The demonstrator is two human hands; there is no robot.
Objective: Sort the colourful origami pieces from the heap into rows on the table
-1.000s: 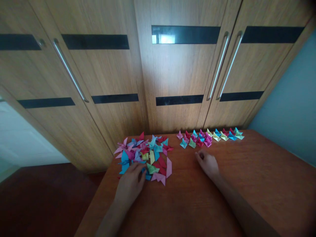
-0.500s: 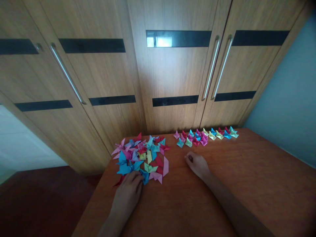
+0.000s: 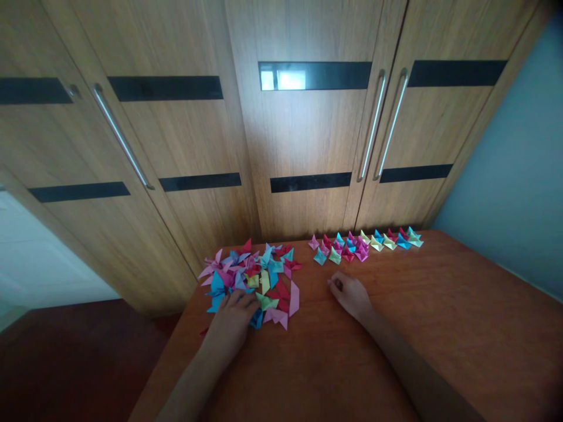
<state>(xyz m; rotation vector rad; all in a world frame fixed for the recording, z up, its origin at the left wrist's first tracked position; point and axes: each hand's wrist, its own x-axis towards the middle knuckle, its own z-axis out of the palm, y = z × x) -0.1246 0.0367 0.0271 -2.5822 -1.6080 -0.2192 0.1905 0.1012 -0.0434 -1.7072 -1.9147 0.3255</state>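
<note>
My left hand (image 3: 233, 321) reaches onto the front left of a pile of folded origami papers (image 3: 273, 265), fingers slightly apart over the blue pieces (image 3: 217, 287). Its fingertips touch or hover just above them; which one cannot be told. Just right of these fingers lie a light green origami boat (image 3: 266, 302) and a pink folded paper (image 3: 277, 317). Curled into a loose fist, my right hand (image 3: 352, 295) rests on the table, with nothing visible inside it. Beyond it, small origami boats (image 3: 335, 256) in several colours stand in rows.
The brown wooden table (image 3: 316, 375) runs back to a wooden wardrobe (image 3: 303, 135) with metal handles (image 3: 373, 126). A blue-grey wall (image 3: 510, 176) closes off the right side. At left, the table edge drops to a dark red floor (image 3: 88, 357).
My left hand has moved slightly forward over the blue pieces, and its fingers reach farther out. My right hand stays in place. The view has tilted up slightly.
</note>
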